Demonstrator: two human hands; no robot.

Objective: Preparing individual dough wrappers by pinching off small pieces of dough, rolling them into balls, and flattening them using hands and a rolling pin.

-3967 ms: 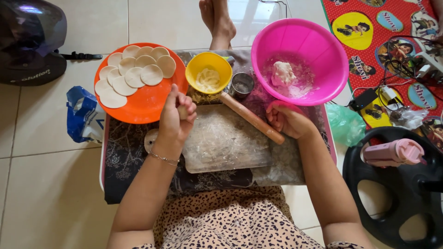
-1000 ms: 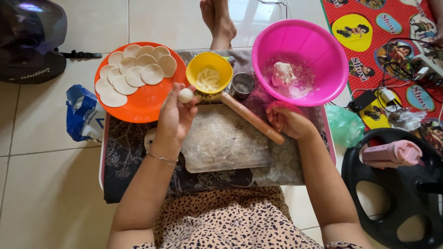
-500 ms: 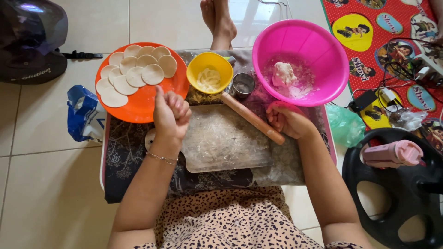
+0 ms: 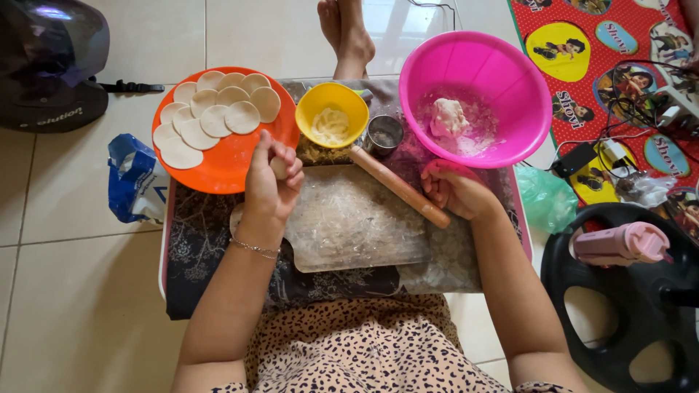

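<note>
Curled tighter now than a second ago, left hand: dough ball, then out in plain view at the fingertips, now tucked into the fist and only peeking between thumb and fingers. Hovering over the near rim of the orange plate, just above the floured board. Right hand unmoved, loosely curled, fingers resting on the low end of the rolling pin, no firm clamp visible; pin lying slantwise across the board's far corner.

Handling, as a judgement: light, soft, squashy stuff, likely a bit tacky without flour. Best cupped in the palm or pinched gently round the middle; a hard squeeze would dent it. Same for the round wrappers fanned on the orange plate: thin, floppy, apt to stretch or stick, so lifting by the edge looks safest. Bigger dough lump sitting in the pink bowl, flour all round it. Yellow bowl between plate and pink bowl, pale filling inside; small metal cup just beside it.

Packages and print: crumpled blue-and-white bag on the tiles, left of the table, white marking on it. Red mat far right with yellow and blue ovals and cartoon figures. Green plastic bag by the table's right edge. Pink bottle lying on a black round stand.
</note>
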